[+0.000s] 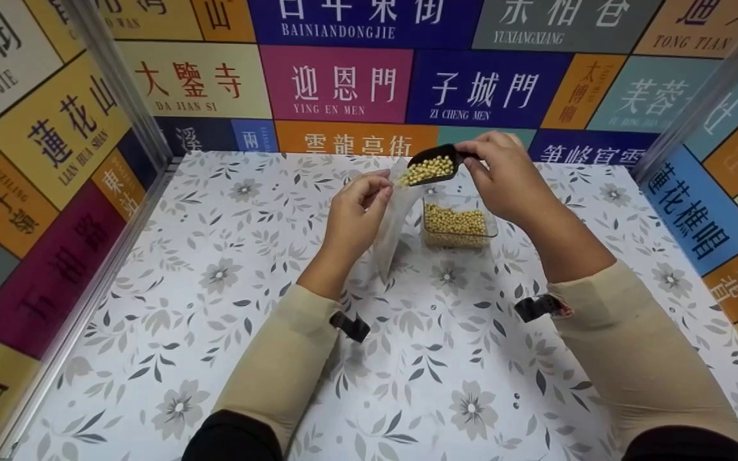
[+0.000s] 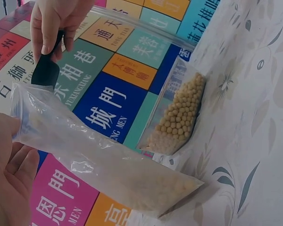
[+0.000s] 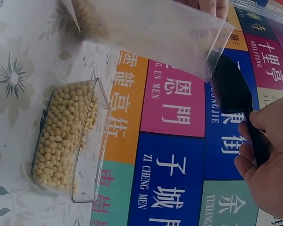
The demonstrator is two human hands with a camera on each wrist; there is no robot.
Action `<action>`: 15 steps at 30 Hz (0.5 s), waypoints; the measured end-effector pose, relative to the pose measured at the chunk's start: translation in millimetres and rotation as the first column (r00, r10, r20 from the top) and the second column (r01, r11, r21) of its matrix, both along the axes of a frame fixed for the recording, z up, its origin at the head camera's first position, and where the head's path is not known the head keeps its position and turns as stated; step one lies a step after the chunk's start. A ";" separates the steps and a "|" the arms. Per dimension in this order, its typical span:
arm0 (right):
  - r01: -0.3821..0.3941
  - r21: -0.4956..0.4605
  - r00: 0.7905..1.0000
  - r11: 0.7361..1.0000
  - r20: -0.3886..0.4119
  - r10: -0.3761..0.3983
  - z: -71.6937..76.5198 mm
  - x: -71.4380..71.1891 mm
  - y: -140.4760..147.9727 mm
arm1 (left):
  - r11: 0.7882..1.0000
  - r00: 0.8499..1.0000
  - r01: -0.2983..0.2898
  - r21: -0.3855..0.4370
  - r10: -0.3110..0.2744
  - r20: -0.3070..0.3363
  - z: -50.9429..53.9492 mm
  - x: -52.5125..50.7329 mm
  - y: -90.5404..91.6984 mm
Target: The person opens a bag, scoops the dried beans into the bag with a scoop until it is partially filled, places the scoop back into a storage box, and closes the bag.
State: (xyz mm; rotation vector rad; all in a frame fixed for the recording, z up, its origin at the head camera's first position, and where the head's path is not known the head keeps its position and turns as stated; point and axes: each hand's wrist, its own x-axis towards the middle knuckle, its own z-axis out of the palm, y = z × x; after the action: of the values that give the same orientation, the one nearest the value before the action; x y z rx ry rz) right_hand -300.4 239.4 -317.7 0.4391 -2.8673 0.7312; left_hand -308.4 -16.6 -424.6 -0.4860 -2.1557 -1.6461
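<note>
My left hand [image 1: 357,211] pinches the top edge of a translucent plastic bag [image 2: 99,150], which hangs down to the tabletop. Some round yellow beans show through the plastic at the bag's bottom. The right hand [image 1: 503,176] grips the handle of a black scoop [image 3: 232,87] heaped with the same beans [image 1: 432,169]. The scoop's front lip is at the bag's mouth, tilted toward it. Below the scoop, a clear rectangular container [image 1: 460,238] holds many beans [image 3: 61,136] and stands just right of the bag.
A white cloth with grey flowers and leaves covers the table [image 1: 215,320]. Panels with coloured blocks and Chinese lettering [image 1: 337,83] stand behind and at both sides. Black straps [image 1: 351,325] sit on the sleeves near both wrists.
</note>
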 end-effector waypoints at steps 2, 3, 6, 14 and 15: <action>-0.004 0.004 1.000 1.000 -0.004 0.004 0.1 0.0 -0.8 | 1.000 1.000 -0.004 0.004 0.004 0.002 -0.2 -0.8 -0.4; -0.006 0.004 1.000 1.000 -0.010 0.006 -0.1 0.0 -0.9 | 1.000 1.000 -0.005 0.006 0.005 0.004 -0.2 -1.1 -0.4; -0.013 -0.002 0.999 1.000 -0.044 0.013 -0.4 0.6 -1.8 | 1.000 1.000 -0.007 0.007 0.007 0.006 -0.8 -2.0 -0.5; -0.057 0.007 0.981 0.998 -0.188 0.057 -2.3 0.7 -2.2 | 1.000 1.000 -0.020 0.003 0.020 0.000 -2.0 -2.2 -1.4; -0.058 0.006 0.979 0.998 -0.194 0.058 -2.6 0.6 -2.1 | 1.000 1.000 -0.021 0.004 0.021 -0.002 -2.0 -2.2 -1.6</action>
State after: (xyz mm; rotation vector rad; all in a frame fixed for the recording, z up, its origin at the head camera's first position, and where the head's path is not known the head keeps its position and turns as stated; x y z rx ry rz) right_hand -299.8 237.2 -320.4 0.5634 -2.6831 0.6573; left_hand -310.6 -18.2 -426.6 -0.4620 -2.1480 -1.6378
